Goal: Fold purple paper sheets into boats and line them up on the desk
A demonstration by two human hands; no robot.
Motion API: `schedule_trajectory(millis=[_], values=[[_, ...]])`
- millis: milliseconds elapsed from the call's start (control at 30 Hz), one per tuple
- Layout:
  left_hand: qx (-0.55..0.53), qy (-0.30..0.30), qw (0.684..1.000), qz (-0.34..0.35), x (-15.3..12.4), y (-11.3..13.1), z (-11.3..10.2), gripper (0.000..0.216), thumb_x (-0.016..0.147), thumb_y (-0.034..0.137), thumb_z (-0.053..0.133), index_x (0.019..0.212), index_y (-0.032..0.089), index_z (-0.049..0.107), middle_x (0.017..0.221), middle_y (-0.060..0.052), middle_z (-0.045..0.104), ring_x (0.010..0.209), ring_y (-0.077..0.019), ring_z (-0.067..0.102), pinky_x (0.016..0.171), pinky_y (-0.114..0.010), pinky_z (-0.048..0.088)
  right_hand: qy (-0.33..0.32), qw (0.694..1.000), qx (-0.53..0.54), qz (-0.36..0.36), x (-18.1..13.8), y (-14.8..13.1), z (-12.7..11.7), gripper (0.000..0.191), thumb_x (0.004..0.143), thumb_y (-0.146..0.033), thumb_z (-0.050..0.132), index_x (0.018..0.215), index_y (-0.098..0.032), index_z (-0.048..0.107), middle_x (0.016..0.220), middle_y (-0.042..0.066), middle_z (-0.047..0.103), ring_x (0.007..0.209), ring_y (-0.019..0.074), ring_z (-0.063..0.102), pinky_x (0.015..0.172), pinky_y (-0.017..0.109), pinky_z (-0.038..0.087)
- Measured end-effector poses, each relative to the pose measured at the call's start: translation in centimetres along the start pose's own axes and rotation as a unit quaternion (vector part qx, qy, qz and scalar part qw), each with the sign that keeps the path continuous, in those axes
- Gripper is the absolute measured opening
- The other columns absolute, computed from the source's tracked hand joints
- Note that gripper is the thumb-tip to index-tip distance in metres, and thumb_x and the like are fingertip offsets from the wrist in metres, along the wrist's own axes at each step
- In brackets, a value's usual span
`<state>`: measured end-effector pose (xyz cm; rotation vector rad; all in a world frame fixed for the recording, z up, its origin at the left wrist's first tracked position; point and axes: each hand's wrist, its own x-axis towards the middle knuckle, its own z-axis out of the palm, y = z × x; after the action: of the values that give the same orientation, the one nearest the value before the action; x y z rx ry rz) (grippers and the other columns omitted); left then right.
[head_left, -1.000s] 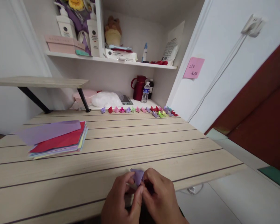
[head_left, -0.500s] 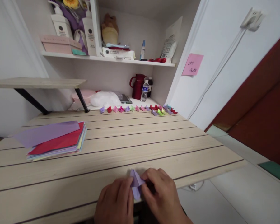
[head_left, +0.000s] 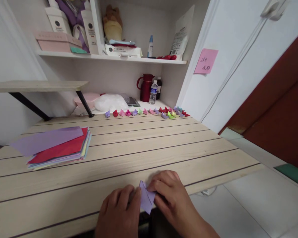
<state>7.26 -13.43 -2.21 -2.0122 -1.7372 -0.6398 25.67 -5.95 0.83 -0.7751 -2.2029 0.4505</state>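
Origami piece (head_left: pixel 146 201) between two hands at the tabletop's near edge

We see the folded lilac paper low in the view, its narrow tip pointing up toward the tabletop (head_left: pixel 144 142) and its lower corner reaching the near edge. The right hand (head_left: pixel 172 198) pinches it by the upper right side, index finger and thumb drawn narrow on the paper, the other fingers curled. The left hand (head_left: pixel 120 211) lies along its left side, back upward, fingers bent and close together. We see it touching the paper, but we cannot tell how its fingertips grip, as they are hidden.

On the left of the tabletop we find a stack of coloured paper (head_left: pixel 68 148) — red uppermost in the pile, with a purple sheet (head_left: pixel 48 138) lying askew across it. Along the far edge runs a row of small folded paper pieces (head_left: pixel 128 112), bunching into a cluster (head_left: pixel 170 115) at the right end.

Behind them, in the white cabinet (head_left: pixel 173 71), we note a dark red jug (head_left: pixel 145 89) with a clear water bottle (head_left: pixel 153 95) just beside it. A pink sticky note (head_left: pixel 205 61) with handwriting hangs on the wall to the right.
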Motion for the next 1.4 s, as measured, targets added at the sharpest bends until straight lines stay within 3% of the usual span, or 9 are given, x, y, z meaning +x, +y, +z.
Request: schedule_trajectory(millis=[200,400,567,800,900,1000,1100,1200,1400], values=[[0.048,0.0,0.991,0.128,0.0,-2.1,-0.4,0.043,0.083,0.019,0.061,0.125,0.028,0.062,0.112,0.0,0.073,0.094,-0.021,0.064,0.078,-0.034,0.05,-0.036,0.998,-0.032,-0.047,0.2,-0.1,-1.3,0.017,0.095,-0.015,0.059,0.102,-0.026,0.069,0.096,0.002,0.068,0.089,0.0184,0.059,0.083,0.036,0.042],[0.055,-0.022,0.996,0.062,2.1,-0.8,0.1,0.044,0.083,0.008,0.058,0.122,0.027,0.065,0.111,-0.002,0.072,0.098,-0.0223,0.064,0.086,-0.038,0.05,0.029,0.991,-0.123,-0.04,0.6,0.6,-0.5,0.023,0.096,-0.013,0.054,0.103,-0.026,0.071,0.094,0.005,0.069,0.087,0.0206,0.059,0.083,0.039,0.042],[0.035,-0.021,0.998,0.053,2.4,-0.6,0.5,0.045,0.082,0.005,0.059,0.121,0.024,0.065,0.112,-0.005,0.072,0.1,-0.024,0.064,0.085,-0.039,0.053,0.01,0.994,-0.095,-0.06,0.6,1.0,-0.7,0.034,0.096,-0.013,0.055,0.123,-0.029,0.066,0.107,0.005,0.069,0.096,0.0205,0.061,0.086,0.039,0.045],[0.014,-0.001,0.998,0.064,2.6,-1.0,0.4,0.042,0.088,0.013,0.055,0.13,0.021,0.059,0.117,-0.007,0.07,0.101,-0.0219,0.066,0.085,-0.037,0.054,-0.028,0.989,-0.119,-0.084,0.8,0.8,-1.2,0.03,0.099,-0.014,0.051,0.119,-0.029,0.068,0.1,0.004,0.071,0.088,0.0191,0.059,0.08,0.037,0.042],[-0.026,0.052,0.997,0.054,2.5,-0.1,0.4,0.045,0.092,0.011,0.046,0.133,0.024,0.057,0.125,-0.008,0.068,0.109,-0.0214,0.063,0.098,-0.04,0.046,-0.03,0.985,-0.141,-0.091,0.9,0.7,-1.2,0.028,0.101,-0.017,0.05,0.116,-0.029,0.07,0.1,0.004,0.071,0.088,0.0193,0.059,0.082,0.038,0.042],[-0.081,0.078,0.99,0.087,2.1,0.3,0.4,0.048,0.092,0.007,0.035,0.127,0.027,0.062,0.116,-0.001,0.074,0.108,-0.0175,0.063,0.117,-0.043,0.024,-0.039,0.984,-0.152,-0.086,0.9,0.8,-1.1,0.028,0.1,-0.018,0.052,0.119,-0.03,0.069,0.104,0.004,0.072,0.094,0.021,0.06,0.086,0.039,0.043],[-0.069,0.052,0.99,0.111,1.7,-0.4,0.1,0.049,0.087,0.005,0.038,0.122,0.026,0.064,0.117,0.003,0.075,0.108,-0.0159,0.064,0.123,-0.041,0.01,-0.056,0.986,-0.131,-0.082,0.8,0.9,-1.2,0.033,0.1,-0.017,0.051,0.129,-0.03,0.063,0.111,0.005,0.072,0.098,0.0222,0.061,0.087,0.04,0.045],[-0.022,0.004,0.983,0.183,1.4,-1.3,-0.1,0.051,0.081,0.009,0.048,0.128,0.025,0.06,0.129,0.005,0.07,0.114,-0.0141,0.062,0.123,-0.034,0.0,-0.066,0.991,-0.102,-0.064,0.6,0.9,-1.5,0.033,0.099,-0.019,0.053,0.131,-0.026,0.06,0.117,0.006,0.071,0.104,0.0227,0.062,0.094,0.042,0.046],[-0.1,0.003,0.994,0.052,0.3,-0.7,0.5,0.062,0.076,0.0,0.043,0.126,0.033,0.06,0.129,0.007,0.069,0.118,-0.0133,0.061,0.123,-0.042,0.002,-0.087,0.989,-0.099,-0.061,-0.2,0.8,-2.2,0.031,0.1,-0.02,0.051,0.129,-0.027,0.062,0.126,0.007,0.069,0.114,0.0216,0.062,0.102,0.044,0.046]])
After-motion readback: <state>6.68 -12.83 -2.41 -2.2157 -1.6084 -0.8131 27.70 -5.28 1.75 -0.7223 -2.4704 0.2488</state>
